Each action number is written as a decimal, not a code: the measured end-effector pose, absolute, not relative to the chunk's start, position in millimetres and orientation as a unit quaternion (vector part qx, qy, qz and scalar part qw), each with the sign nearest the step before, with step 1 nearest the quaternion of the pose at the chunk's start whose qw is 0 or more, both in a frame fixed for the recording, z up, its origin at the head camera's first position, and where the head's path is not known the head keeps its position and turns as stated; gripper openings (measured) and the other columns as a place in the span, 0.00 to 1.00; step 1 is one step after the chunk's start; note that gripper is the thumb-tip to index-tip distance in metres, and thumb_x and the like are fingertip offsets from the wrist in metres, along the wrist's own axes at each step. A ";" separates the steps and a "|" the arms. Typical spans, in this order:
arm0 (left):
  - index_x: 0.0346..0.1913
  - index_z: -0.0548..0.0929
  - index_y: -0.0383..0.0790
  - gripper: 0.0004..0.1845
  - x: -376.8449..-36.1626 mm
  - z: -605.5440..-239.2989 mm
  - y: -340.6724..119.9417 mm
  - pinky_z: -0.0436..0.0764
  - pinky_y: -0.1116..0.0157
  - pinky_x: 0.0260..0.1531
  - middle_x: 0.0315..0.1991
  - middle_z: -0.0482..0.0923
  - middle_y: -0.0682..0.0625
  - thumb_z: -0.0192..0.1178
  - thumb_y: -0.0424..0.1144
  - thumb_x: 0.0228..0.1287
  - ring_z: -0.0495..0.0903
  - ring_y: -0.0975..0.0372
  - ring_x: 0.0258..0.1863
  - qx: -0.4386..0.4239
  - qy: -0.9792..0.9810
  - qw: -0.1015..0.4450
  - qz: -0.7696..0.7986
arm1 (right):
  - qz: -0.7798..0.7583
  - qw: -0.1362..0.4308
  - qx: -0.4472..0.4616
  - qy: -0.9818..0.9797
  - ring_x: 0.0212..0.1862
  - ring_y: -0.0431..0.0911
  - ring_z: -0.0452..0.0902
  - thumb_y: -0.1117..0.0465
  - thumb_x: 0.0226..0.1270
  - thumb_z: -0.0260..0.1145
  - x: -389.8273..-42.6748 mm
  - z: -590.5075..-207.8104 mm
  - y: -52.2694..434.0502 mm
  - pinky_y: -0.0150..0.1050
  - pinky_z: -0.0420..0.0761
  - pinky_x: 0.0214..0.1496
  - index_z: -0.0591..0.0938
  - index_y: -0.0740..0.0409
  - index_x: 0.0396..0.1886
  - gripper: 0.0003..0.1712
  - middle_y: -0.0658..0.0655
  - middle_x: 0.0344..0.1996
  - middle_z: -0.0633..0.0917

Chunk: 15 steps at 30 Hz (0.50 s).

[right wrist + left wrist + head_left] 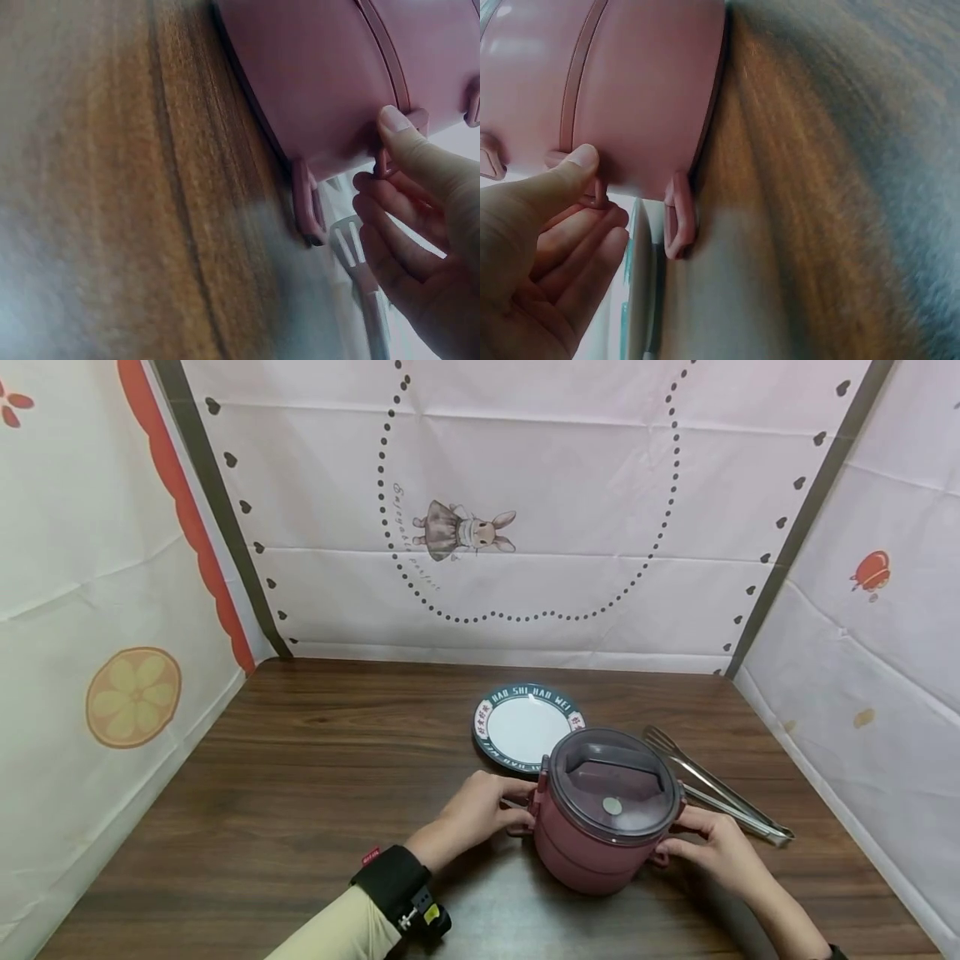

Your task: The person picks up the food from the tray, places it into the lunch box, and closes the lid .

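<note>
A round pink two-tier lunch box with a smoky clear lid stands on the wooden table. My left hand holds its left side. In the left wrist view the thumb presses the upper side clasp while the fingers curl behind it. My right hand holds the opposite side the same way, thumb on the pink clasp. A lower clasp hangs loose by the table on the left, and another on the right.
A white plate with a dark green lettered rim lies just behind the lunch box. Metal tongs lie to its right, close to my right hand. Printed cloth walls enclose the table on three sides.
</note>
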<state>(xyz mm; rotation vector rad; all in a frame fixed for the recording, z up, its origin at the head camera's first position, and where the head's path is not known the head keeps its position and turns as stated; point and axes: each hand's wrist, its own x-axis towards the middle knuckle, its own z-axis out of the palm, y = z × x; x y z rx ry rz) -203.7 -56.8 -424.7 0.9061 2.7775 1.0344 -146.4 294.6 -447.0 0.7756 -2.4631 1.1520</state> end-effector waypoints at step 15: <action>0.55 0.87 0.44 0.22 -204.3 -432.1 -52.6 0.82 0.70 0.47 0.42 0.90 0.53 0.74 0.41 0.56 0.88 0.65 0.45 0.294 0.869 0.020 0.398 | 0.422 0.136 0.259 -0.858 0.42 0.23 0.81 0.71 0.51 0.75 -146.4 -450.4 293.2 0.20 0.80 0.39 0.89 0.61 0.42 0.16 0.31 0.40 0.87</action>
